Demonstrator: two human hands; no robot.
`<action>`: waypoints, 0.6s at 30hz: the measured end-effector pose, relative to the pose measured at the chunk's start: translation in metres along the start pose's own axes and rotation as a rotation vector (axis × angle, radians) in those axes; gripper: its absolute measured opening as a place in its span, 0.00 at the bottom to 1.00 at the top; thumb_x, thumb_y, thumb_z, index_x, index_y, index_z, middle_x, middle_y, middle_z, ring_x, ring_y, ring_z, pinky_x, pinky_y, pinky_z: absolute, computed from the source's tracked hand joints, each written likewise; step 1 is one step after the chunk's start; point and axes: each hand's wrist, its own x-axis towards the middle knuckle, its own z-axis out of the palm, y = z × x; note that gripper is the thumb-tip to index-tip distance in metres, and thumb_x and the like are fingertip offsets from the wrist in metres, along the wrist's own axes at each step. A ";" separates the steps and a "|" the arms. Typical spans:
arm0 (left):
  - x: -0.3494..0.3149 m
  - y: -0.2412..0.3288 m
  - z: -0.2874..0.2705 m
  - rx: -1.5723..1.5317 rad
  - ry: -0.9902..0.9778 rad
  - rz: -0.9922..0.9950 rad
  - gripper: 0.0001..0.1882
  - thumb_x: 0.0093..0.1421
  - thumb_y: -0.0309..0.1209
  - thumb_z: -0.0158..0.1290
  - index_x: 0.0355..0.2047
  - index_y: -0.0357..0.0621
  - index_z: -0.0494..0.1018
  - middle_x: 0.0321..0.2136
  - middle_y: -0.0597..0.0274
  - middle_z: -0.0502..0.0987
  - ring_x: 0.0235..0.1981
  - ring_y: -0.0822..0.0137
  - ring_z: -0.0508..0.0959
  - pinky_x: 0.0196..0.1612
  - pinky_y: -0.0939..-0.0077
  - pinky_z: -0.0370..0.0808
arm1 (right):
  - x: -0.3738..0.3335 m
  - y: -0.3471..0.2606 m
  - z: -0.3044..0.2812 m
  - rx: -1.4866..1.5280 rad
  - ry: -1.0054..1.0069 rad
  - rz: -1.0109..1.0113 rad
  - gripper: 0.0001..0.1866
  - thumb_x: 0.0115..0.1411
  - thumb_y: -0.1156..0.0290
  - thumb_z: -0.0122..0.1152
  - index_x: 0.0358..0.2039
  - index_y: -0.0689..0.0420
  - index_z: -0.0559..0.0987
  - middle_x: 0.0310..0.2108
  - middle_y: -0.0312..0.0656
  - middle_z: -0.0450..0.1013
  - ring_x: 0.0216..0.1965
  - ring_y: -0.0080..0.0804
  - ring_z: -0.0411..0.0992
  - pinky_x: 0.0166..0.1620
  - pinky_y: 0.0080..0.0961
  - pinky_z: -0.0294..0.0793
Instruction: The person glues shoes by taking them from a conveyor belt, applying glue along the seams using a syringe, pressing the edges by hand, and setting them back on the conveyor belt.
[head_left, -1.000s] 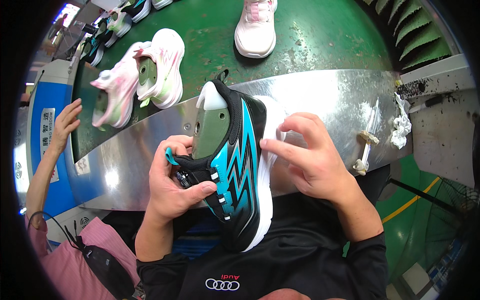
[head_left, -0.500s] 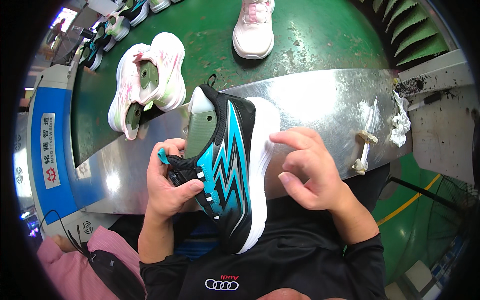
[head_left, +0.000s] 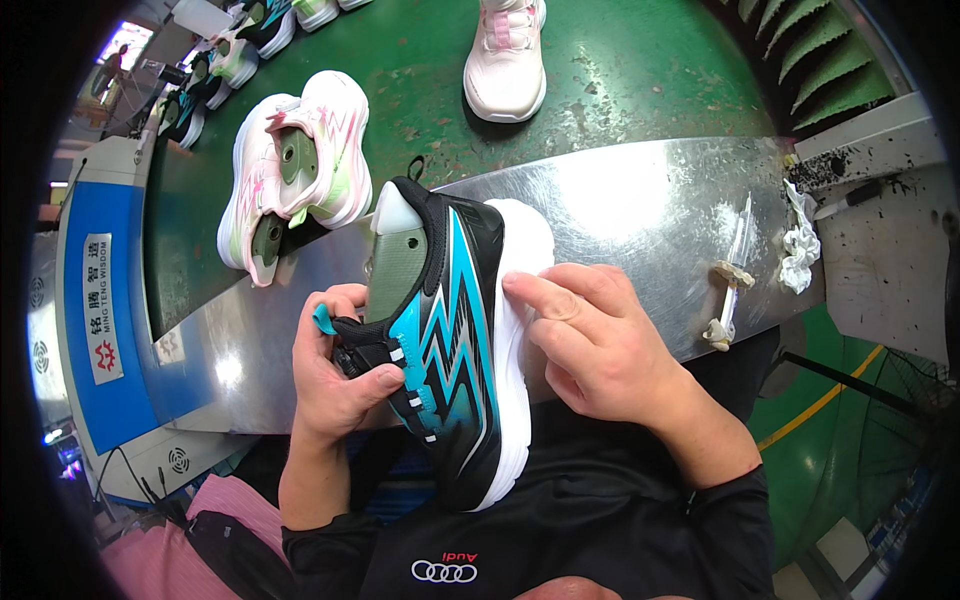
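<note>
A black and turquoise sneaker [head_left: 462, 350] with a thick white sole [head_left: 512, 390] is held up in front of my chest, heel away from me and toe toward my body. Inside its opening sits a green shoe last [head_left: 397, 275]. My left hand [head_left: 335, 380] is closed around the lace area, thumb over the laces and fingers behind. On the other side, my right hand [head_left: 610, 350] holds nothing. Its index fingertip rests against the white sole near the heel, while the other fingers are loosely bent and the thumb is mostly hidden.
Below the shoe lies a shiny metal plate [head_left: 610, 190] bordering a green work surface [head_left: 420, 80]. A pair of pink and white sneakers [head_left: 300, 170] stands at left, a single pale pink sneaker [head_left: 505, 65] at the far side. To the right are a syringe-like tool [head_left: 735, 270] and crumpled white tissue [head_left: 798, 245].
My right hand has moved left, its index fingertip shifting farther onto the sole and its thumb tucking out of sight. The sneaker has shifted slightly left, still in my left hand.
</note>
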 end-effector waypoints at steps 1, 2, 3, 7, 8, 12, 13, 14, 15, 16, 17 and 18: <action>0.000 0.001 0.000 0.008 0.009 0.018 0.31 0.40 0.35 0.71 0.33 0.42 0.59 0.41 0.55 0.67 0.43 0.69 0.68 0.49 0.74 0.65 | 0.001 0.000 0.000 0.000 -0.006 -0.004 0.12 0.38 0.76 0.59 0.28 0.59 0.73 0.49 0.44 0.70 0.46 0.41 0.68 0.45 0.35 0.67; 0.000 0.001 0.001 0.012 0.009 0.018 0.31 0.40 0.35 0.71 0.33 0.42 0.59 0.41 0.55 0.67 0.43 0.68 0.68 0.49 0.74 0.65 | 0.001 0.000 0.000 -0.010 -0.015 -0.015 0.12 0.39 0.76 0.58 0.29 0.60 0.73 0.49 0.45 0.70 0.45 0.41 0.68 0.44 0.34 0.68; 0.000 0.002 0.001 0.013 0.001 0.002 0.31 0.40 0.35 0.71 0.33 0.42 0.59 0.41 0.55 0.67 0.43 0.68 0.68 0.49 0.74 0.65 | 0.002 0.001 -0.001 -0.027 -0.018 -0.022 0.12 0.40 0.75 0.58 0.29 0.60 0.73 0.49 0.45 0.70 0.45 0.41 0.68 0.44 0.33 0.69; 0.000 0.005 0.004 0.035 0.002 0.035 0.30 0.40 0.34 0.71 0.33 0.42 0.59 0.41 0.55 0.67 0.43 0.68 0.68 0.49 0.73 0.65 | 0.001 0.001 -0.006 0.041 -0.011 -0.015 0.14 0.38 0.77 0.58 0.30 0.62 0.72 0.48 0.46 0.70 0.44 0.43 0.69 0.44 0.33 0.71; 0.000 0.005 0.005 0.018 0.004 0.033 0.30 0.40 0.34 0.71 0.33 0.42 0.59 0.41 0.56 0.68 0.43 0.68 0.68 0.49 0.73 0.65 | 0.000 0.000 -0.007 0.092 -0.010 0.014 0.15 0.37 0.79 0.58 0.31 0.62 0.72 0.48 0.47 0.70 0.44 0.44 0.69 0.45 0.34 0.71; -0.002 0.004 0.003 0.008 0.003 0.002 0.30 0.40 0.33 0.70 0.33 0.43 0.59 0.41 0.56 0.68 0.43 0.68 0.68 0.50 0.73 0.64 | -0.002 0.000 -0.009 0.136 0.028 0.031 0.18 0.34 0.81 0.57 0.32 0.64 0.72 0.47 0.48 0.70 0.44 0.47 0.69 0.48 0.35 0.71; -0.003 0.003 0.003 0.014 0.005 0.021 0.30 0.40 0.33 0.70 0.33 0.43 0.59 0.41 0.56 0.68 0.43 0.68 0.68 0.50 0.73 0.64 | -0.002 0.001 -0.009 0.149 0.023 0.030 0.18 0.34 0.81 0.57 0.32 0.64 0.72 0.47 0.48 0.70 0.44 0.47 0.69 0.48 0.35 0.71; -0.004 0.002 0.002 0.012 0.010 0.018 0.30 0.40 0.33 0.71 0.33 0.42 0.60 0.41 0.57 0.68 0.43 0.68 0.68 0.50 0.74 0.64 | -0.001 0.001 -0.008 0.133 0.011 0.014 0.19 0.34 0.81 0.58 0.32 0.64 0.72 0.48 0.48 0.70 0.44 0.48 0.69 0.48 0.35 0.71; -0.004 0.000 0.001 0.017 0.011 -0.005 0.30 0.40 0.33 0.71 0.33 0.42 0.60 0.41 0.57 0.68 0.43 0.69 0.68 0.49 0.74 0.64 | 0.000 0.001 -0.008 0.102 0.009 -0.005 0.19 0.34 0.81 0.58 0.33 0.64 0.72 0.48 0.48 0.70 0.45 0.48 0.69 0.48 0.35 0.71; -0.004 0.000 0.000 0.012 0.015 0.018 0.30 0.40 0.33 0.71 0.33 0.42 0.60 0.41 0.57 0.68 0.43 0.69 0.68 0.49 0.74 0.64 | 0.000 0.001 -0.008 0.117 0.002 -0.004 0.19 0.34 0.81 0.58 0.33 0.64 0.72 0.48 0.48 0.70 0.45 0.48 0.69 0.48 0.35 0.71; -0.003 0.000 0.000 0.042 0.024 0.037 0.30 0.39 0.33 0.71 0.33 0.42 0.60 0.41 0.58 0.68 0.42 0.70 0.68 0.49 0.75 0.65 | 0.000 0.001 -0.008 0.123 -0.001 0.000 0.18 0.35 0.81 0.58 0.33 0.63 0.71 0.48 0.49 0.70 0.44 0.48 0.69 0.48 0.35 0.71; -0.003 0.001 0.001 0.067 0.025 0.044 0.30 0.39 0.33 0.71 0.34 0.42 0.61 0.41 0.58 0.68 0.42 0.71 0.68 0.48 0.76 0.65 | 0.000 0.001 -0.010 0.112 -0.010 0.008 0.18 0.35 0.81 0.57 0.32 0.63 0.71 0.47 0.49 0.70 0.44 0.48 0.69 0.47 0.35 0.71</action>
